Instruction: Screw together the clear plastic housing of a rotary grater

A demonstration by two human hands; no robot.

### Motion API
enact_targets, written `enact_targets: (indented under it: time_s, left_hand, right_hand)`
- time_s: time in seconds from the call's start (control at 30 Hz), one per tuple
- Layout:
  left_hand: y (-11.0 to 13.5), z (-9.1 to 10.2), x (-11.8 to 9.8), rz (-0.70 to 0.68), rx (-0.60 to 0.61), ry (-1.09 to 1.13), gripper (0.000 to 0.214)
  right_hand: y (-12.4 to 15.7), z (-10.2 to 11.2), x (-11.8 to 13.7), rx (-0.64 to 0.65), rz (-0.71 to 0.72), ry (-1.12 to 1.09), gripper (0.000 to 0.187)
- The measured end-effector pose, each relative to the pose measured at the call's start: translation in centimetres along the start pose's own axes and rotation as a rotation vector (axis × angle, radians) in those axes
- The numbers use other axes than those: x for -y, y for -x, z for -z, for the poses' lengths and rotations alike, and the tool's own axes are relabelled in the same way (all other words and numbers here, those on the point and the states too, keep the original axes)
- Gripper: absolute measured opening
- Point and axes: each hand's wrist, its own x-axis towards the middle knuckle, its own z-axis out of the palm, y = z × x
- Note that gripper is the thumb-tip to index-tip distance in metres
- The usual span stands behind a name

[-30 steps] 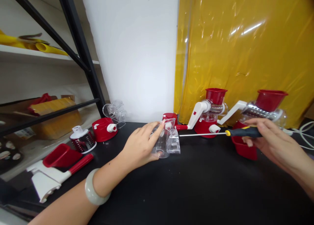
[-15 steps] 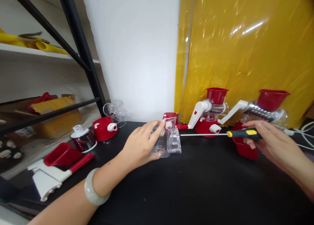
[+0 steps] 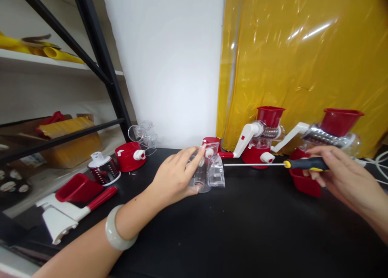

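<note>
My left hand (image 3: pixel 177 173) is closed around a clear plastic grater housing (image 3: pixel 216 175), held low over the black table. In my right hand (image 3: pixel 339 171) is a screwdriver (image 3: pixel 306 164) with a black and yellow handle, gripped between thumb and fingers. Its long metal shaft lies level and points left, the tip at the right side of the clear housing; whether it touches a screw I cannot tell. Behind the housing sits a red base (image 3: pixel 211 140) with a white knob, partly hidden by it.
Two assembled rotary graters (image 3: pixel 269 116) (image 3: pixel 338 122) stand at the back right. To the left lie a red base (image 3: pixel 129 156), a drum grater (image 3: pixel 104 171), a red hopper (image 3: pixel 77 189) and a white crank with red handle (image 3: pixel 101 198). A black-framed shelf (image 3: pixel 103 51) borders the table (image 3: pixel 242 233).
The screwdriver handle and my right hand have turned slightly, showing the yellow patch lower on the handle. My left hand keeps its hold on the clear housing. The view has shifted a little.
</note>
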Motion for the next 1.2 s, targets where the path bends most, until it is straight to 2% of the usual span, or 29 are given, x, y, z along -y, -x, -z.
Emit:
enact_targets:
  time_s: [0.23,0.3,0.47,0.67,0.73,0.83,0.9,1.07,1.2]
  left_hand:
    - [-0.18,0.07,0.02,0.010,-0.006,-0.014,0.090]
    - [-0.16,0.02,0.03,0.014,0.000,-0.014,0.091]
    - [-0.10,0.13,-0.05,0.001,-0.009,-0.011,0.094]
    - [-0.15,0.09,0.08,0.003,-0.017,-0.022,0.092]
    - [-0.12,0.00,0.09,0.003,-0.009,-0.020,0.092]
    - [-0.07,-0.06,0.00,0.003,-0.005,-0.015,0.096]
    - [-0.06,-0.03,-0.07,0.003,-0.008,-0.014,0.095]
    - [-0.12,0.12,-0.03,0.020,0.010,-0.013,0.093]
    - [-0.13,0.12,-0.01,0.018,0.026,0.000,0.093]
  right_hand:
    - [-0.26,0.03,0.02,0.055,-0.032,-0.200,0.040]
    - [-0.12,-0.03,0.16,0.032,-0.024,-0.171,0.042]
    - [0.04,0.21,-0.04,0.011,0.006,-0.012,0.033]
    - [-0.29,0.03,-0.16,0.061,-0.018,-0.212,0.033]
    - [-0.11,-0.04,0.04,0.036,-0.004,-0.180,0.039]
    - [0.15,0.22,0.06,0.010,0.009,-0.054,0.033]
    - [0.08,0.49,-0.17,0.037,0.009,0.006,0.030]
    - [-0.40,0.29,-0.37,0.075,-0.032,-0.160,0.034]
    - [-0.06,-0.13,0.21,0.024,-0.014,-0.130,0.037]
